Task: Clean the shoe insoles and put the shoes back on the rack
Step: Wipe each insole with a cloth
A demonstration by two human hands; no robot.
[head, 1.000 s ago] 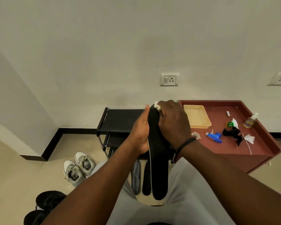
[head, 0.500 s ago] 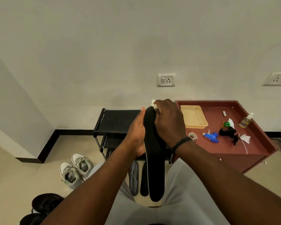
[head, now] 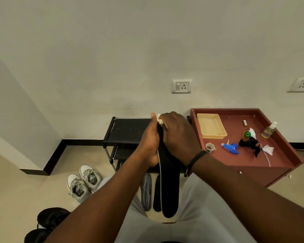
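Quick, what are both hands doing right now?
Left hand: holding the black insole.
Right hand: pressing a white wipe on the insole's top end.

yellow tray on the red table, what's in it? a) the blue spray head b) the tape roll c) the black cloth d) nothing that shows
d: the yellow tray shows only its bare bottom, while the blue spray head, the tape roll and the black cloth all lie outside it on the red table.
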